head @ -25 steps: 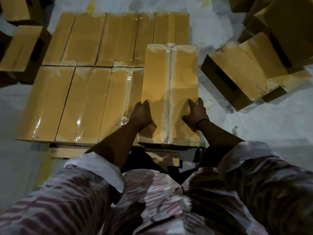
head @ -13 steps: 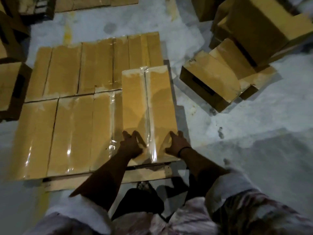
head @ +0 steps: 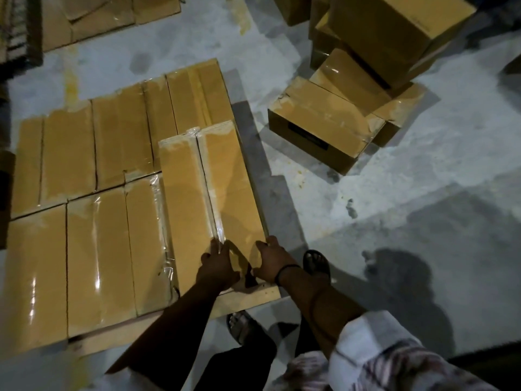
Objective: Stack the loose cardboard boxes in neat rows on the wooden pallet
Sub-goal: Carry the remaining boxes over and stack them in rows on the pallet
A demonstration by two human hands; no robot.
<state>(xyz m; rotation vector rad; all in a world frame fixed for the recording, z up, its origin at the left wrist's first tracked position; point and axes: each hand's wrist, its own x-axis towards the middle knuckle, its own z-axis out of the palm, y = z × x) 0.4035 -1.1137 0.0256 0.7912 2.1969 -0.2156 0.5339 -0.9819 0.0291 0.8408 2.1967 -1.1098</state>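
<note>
A long taped cardboard box (head: 225, 179) lies on top of the first layer of boxes (head: 95, 249), at the right end of the wooden pallet (head: 253, 299). It sits higher than its neighbours and spans the seam between the front and back rows. My left hand (head: 218, 263) rests on the box's near end by the tape seam. My right hand (head: 272, 259) holds the near right corner, thumb along the edge. Several flat-topped boxes fill the layer in two rows.
Loose boxes lie on the concrete floor to the right: one (head: 318, 128) nearest and a tumbled pile (head: 394, 38) behind it. Flattened cardboard (head: 98, 21) lies at the far left. My sandalled feet (head: 315, 263) stand at the pallet's near right corner.
Both hands have slid from the box's top back to its near end. My head has risen and shifted right, so more floor and loose boxes show.
</note>
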